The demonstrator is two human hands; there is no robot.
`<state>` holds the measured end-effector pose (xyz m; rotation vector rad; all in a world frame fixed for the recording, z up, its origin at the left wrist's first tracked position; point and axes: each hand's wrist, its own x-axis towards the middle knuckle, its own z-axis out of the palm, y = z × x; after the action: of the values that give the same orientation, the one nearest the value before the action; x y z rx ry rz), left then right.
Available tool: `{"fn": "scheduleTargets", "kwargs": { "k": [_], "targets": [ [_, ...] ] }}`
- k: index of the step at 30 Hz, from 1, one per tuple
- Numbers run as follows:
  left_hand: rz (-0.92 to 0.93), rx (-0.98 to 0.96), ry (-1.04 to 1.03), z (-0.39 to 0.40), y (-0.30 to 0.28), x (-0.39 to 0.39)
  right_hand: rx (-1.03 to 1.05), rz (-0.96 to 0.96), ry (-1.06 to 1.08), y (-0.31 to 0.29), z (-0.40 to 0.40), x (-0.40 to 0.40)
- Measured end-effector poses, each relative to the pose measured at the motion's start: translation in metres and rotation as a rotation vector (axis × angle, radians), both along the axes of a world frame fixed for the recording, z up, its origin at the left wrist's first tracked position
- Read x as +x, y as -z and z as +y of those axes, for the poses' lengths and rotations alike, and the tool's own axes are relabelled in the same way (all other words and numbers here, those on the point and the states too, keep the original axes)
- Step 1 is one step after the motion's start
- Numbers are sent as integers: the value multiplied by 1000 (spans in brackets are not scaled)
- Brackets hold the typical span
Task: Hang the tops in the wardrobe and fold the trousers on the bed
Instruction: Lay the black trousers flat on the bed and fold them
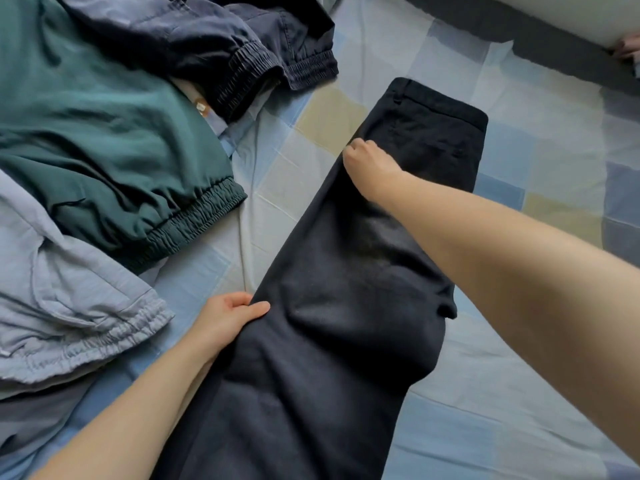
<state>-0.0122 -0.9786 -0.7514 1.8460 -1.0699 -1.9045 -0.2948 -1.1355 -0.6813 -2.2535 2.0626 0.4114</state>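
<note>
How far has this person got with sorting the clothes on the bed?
Nothing visible looks finished. In hand: the black trousers lie lengthwise on the bed, left hand gripping one edge, right hand on the fabric near the waistband. Left: the green garment, navy garment and light blue garment are still heaped.

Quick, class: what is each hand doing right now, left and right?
Left hand: grips the left edge of the black trousers.
Right hand: fingers curled, pinching the trousers near the waistband.
</note>
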Motion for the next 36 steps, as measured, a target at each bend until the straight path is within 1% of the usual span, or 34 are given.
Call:
{"fn": "scheduleTargets", "kwargs": {
  "k": [2,3,5,7,8,9,11,12,13,14,16,18,20,23,25,30,33,36],
  "targets": [
    [15,23,-35,-1,0,-1,7,-142,-6,1,4,-6],
    [33,24,-50,-2,-1,-2,-21,-230,-5,0,12,-10],
    [49,30,-68,-1,-4,-3,-161,-355,47,2,44,-21],
    [59,51,-77,0,-7,-3,-309,-363,135,7,90,-37],
    [67,66,-81,0,-8,-3,-355,-367,207,11,113,-47],
    [74,77,-84,-1,-8,-3,-391,-410,317,15,136,-57],
    [96,93,-114,-1,-9,-3,-432,-574,616,21,177,-72],
    [107,92,-137,-1,-9,-3,-437,-644,762,24,196,-77],
    [111,79,-149,1,-9,-4,-413,-681,862,27,216,-81],
    [100,57,-151,2,-8,-5,-349,-693,894,31,236,-81],
    [66,1,-129,5,-7,-7,-191,-701,839,37,272,-75],
    [51,-33,-94,6,-4,-6,-115,-760,766,42,289,-63],
    [13,-70,-39,6,-2,-5,-122,-804,778,44,285,-55],
    [-51,-150,20,7,-1,-4,-107,-763,956,43,268,-49],
    [-88,-198,57,9,-2,-4,-77,-746,1026,41,261,-50],
    [-164,-273,123,9,-5,1,-69,-927,986,34,263,-48],
    [-199,-324,153,10,-5,2,-68,-955,972,33,261,-47],
    [-226,-356,146,11,-6,3,-118,-923,1089,32,248,-46]
  ]
}}
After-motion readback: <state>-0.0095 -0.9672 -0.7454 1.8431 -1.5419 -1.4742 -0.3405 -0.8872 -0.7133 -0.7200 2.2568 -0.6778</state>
